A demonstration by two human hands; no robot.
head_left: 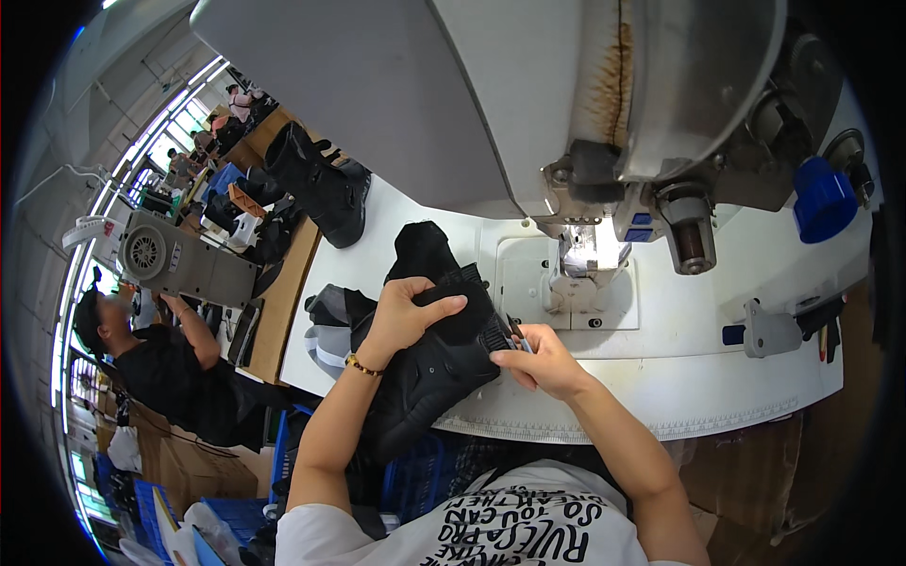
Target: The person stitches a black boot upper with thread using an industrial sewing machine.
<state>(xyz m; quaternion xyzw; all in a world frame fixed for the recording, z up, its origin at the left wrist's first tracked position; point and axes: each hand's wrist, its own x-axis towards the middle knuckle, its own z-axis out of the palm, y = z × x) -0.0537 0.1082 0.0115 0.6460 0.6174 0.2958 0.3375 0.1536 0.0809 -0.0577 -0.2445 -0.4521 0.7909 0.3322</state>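
A black boot upper (429,373) lies across the left part of the white sewing machine table and hangs over its front edge. My left hand (404,319) is closed on it, the thumb pressed along a flat black panel. My right hand (545,363) pinches a small pointed tool (516,330) with a dark tip and a pale part, right beside a ribbed elastic strip on the upper. Which kind of tool it is cannot be made out. Behind the work, the machine's needle area (590,259) stands a little apart from both hands.
The grey machine head (377,85) overhangs the table. A finished-looking black boot (321,184) stands at the back left, grey and black pieces (330,325) nearer. A blue basket (415,476) sits below the edge. Another person (179,377) works at the left by a second machine (184,259).
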